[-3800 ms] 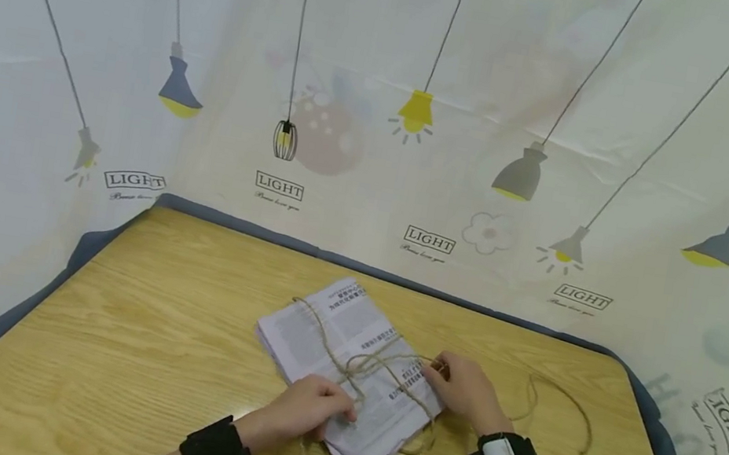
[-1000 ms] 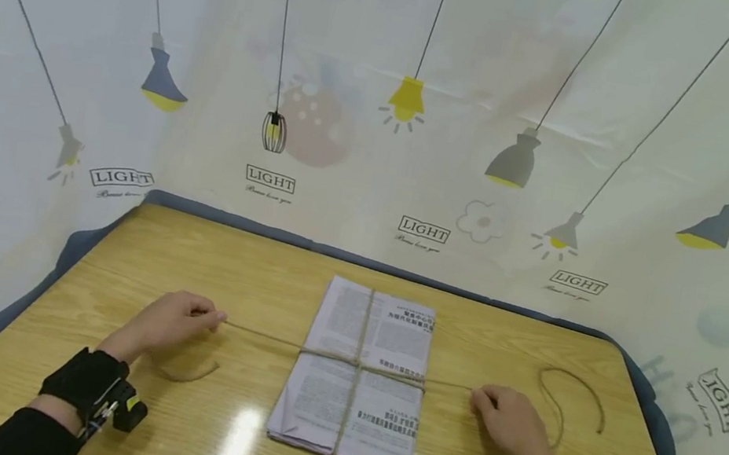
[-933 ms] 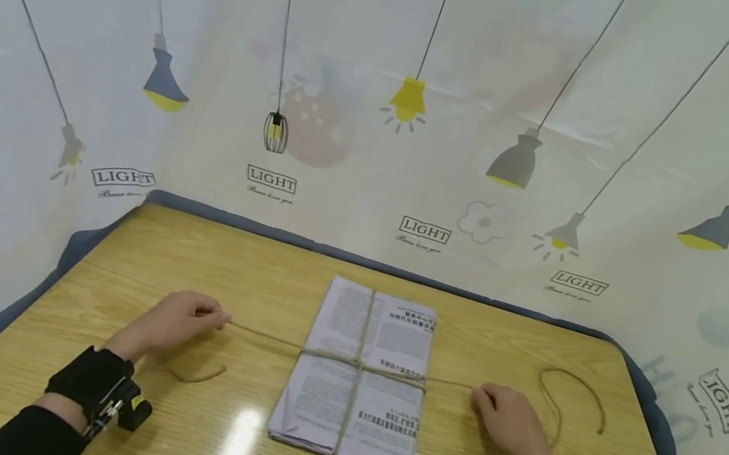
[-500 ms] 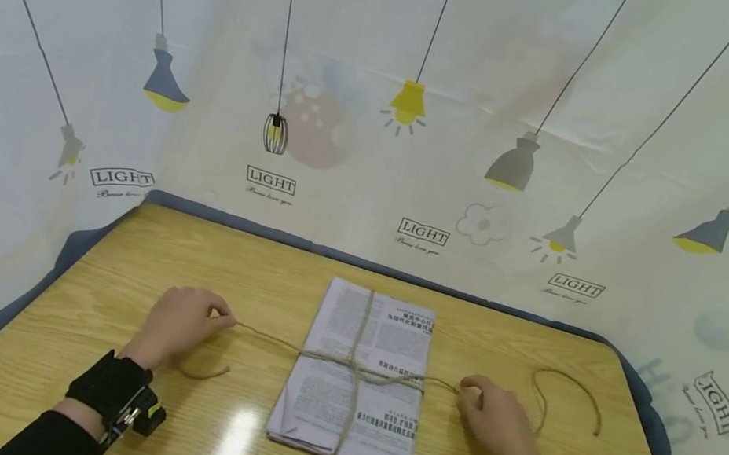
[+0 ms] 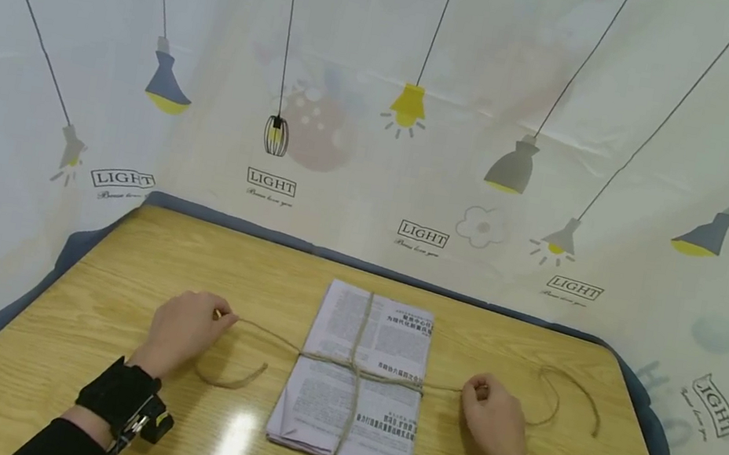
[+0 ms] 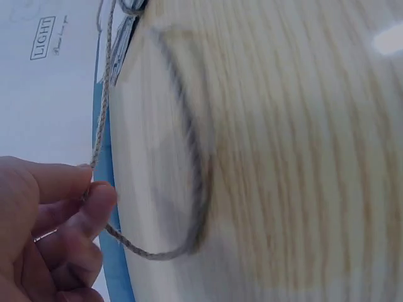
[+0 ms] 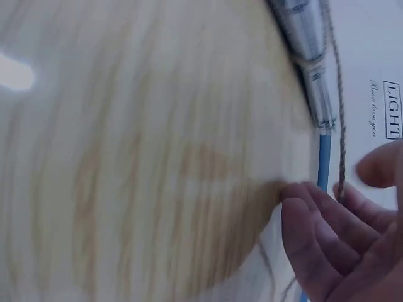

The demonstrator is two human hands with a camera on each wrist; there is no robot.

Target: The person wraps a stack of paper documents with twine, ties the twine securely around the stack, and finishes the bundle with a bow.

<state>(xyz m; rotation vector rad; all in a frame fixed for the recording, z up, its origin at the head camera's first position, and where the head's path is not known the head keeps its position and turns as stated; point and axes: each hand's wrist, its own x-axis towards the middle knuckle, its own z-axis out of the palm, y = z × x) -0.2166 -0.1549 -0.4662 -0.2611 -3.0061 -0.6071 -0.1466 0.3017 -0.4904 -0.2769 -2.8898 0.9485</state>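
A stack of folded newspapers [image 5: 317,403] lies on the table, bound by twine [image 5: 329,358] that crosses over its top. To its left, my left hand [image 5: 183,330] pinches one length of twine between thumb and index finger; a loose tail curls below it onto the table. On the other side my right hand [image 5: 497,420] holds the opposite length by its fingertips. In the right wrist view that twine [image 7: 340,113] runs to the index fingertip, with the blurred thumb [image 7: 378,167] a little apart. Both lengths stretch nearly straight from the stack's sides.
The wooden table [image 5: 189,247] has a blue-grey edging [image 5: 400,271] along its far side. Behind it hangs a pale curtain [image 5: 348,241] printed with lamps. A curved twine tail [image 5: 584,398] lies right of my right hand.
Earlier my hands were over a turned stack with loose, looped twine. The stack now lies straighter, the twine is drawn into a cross, and both hands are apart at its sides, lately shifting slightly inward.
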